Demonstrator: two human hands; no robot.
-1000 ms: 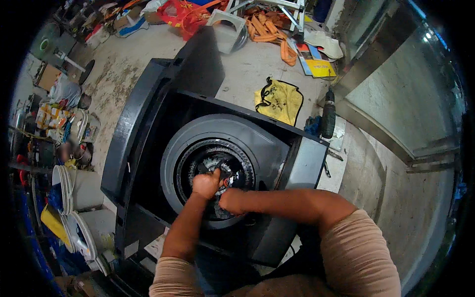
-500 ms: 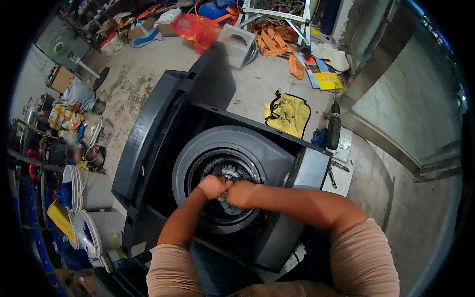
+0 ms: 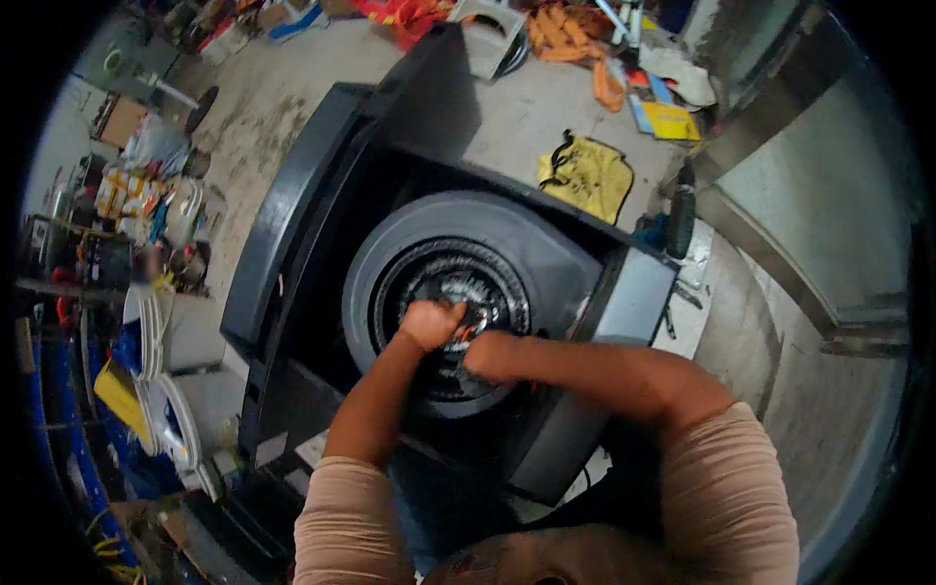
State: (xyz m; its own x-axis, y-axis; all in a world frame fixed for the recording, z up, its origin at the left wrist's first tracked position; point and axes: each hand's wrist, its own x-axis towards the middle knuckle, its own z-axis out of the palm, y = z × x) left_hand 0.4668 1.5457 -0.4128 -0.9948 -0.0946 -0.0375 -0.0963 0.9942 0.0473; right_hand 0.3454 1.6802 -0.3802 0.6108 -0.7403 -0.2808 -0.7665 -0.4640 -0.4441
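Note:
In front of me lies a dark range hood [image 3: 283, 210], its casing open, with a round grey fan housing [image 3: 561, 258] inside. Both my hands reach into the housing's round opening, over the shiny fan wheel [image 3: 480, 285]. My left hand [image 3: 431, 324] is closed, its thumb toward the centre, around a small dark part I cannot make out. Just right of it and a little nearer to me, my right hand [image 3: 492, 357] is also closed; what its fingers hold is hidden. A small orange-red spot shows between the hands.
A power drill [image 3: 681, 219] stands on the right beside a yellow cloth [image 3: 588, 175]. White buckets [image 3: 174, 419] line the left side. Orange straps [image 3: 565, 39] and a yellow booklet [image 3: 671, 121] lie at the back. A glass door [image 3: 809, 185] is at the right.
My hands, close together before, are now slightly apart, baring more of the fan wheel's centre. The whole view has shifted, so the range hood and floor items sit higher in the picture.

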